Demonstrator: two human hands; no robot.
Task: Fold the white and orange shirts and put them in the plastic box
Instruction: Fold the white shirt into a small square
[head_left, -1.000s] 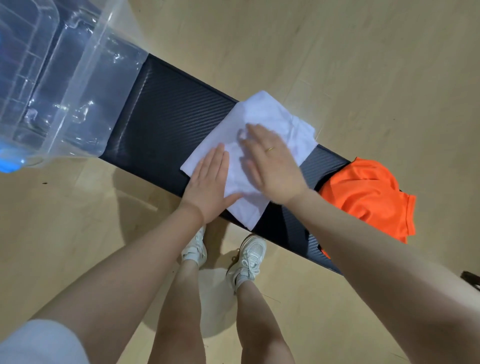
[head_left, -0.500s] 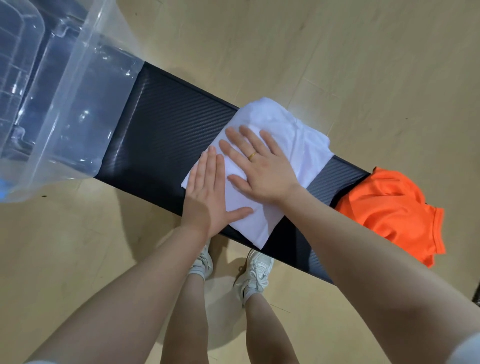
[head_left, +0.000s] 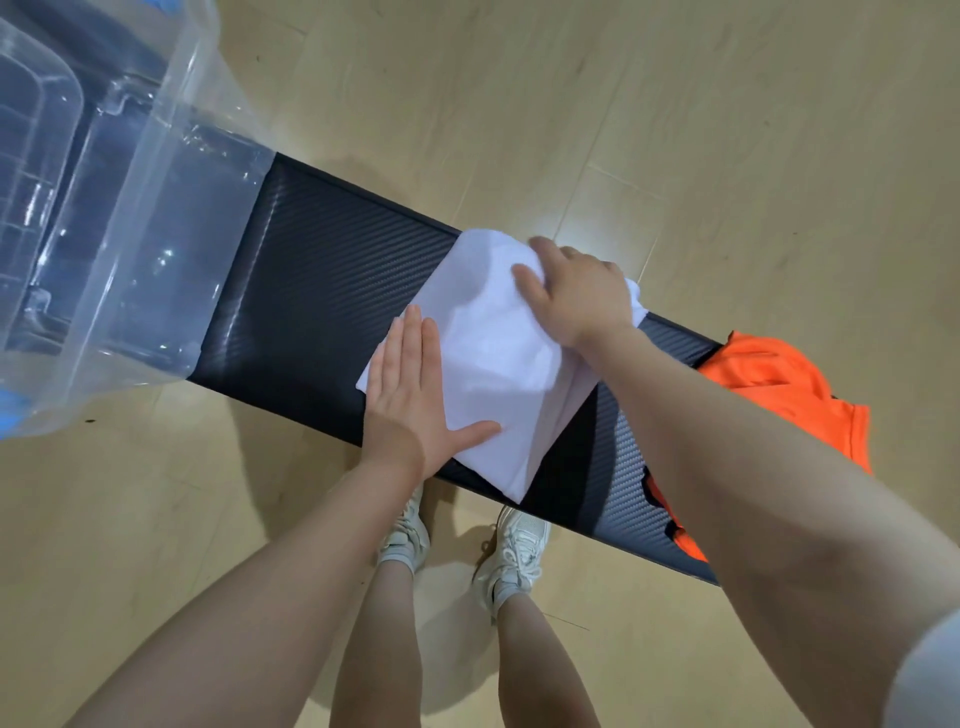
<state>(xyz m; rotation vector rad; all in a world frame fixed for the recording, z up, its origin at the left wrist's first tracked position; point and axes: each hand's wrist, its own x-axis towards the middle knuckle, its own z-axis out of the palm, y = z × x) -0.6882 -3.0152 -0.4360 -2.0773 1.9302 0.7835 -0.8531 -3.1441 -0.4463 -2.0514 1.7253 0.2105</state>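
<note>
The folded white shirt (head_left: 498, 364) lies across the middle of a narrow black bench (head_left: 322, 291). My left hand (head_left: 415, 400) presses flat on its near left part, fingers straight and thumb spread. My right hand (head_left: 576, 296) curls over the shirt's far right edge and grips the cloth there. The orange shirt (head_left: 769, 384) lies crumpled at the bench's right end, partly hidden behind my right forearm. The clear plastic box (head_left: 156, 249) stands on the bench's left end, its open top tilted toward me.
The bench stands on a pale wooden floor (head_left: 623, 104). My legs and white sneakers (head_left: 514, 556) are just in front of the bench. A bare stretch of bench lies between the box and the white shirt.
My right hand slid from the shirt's middle to its far right edge and curled onto the cloth. The left hand stayed flat on the near left part.
</note>
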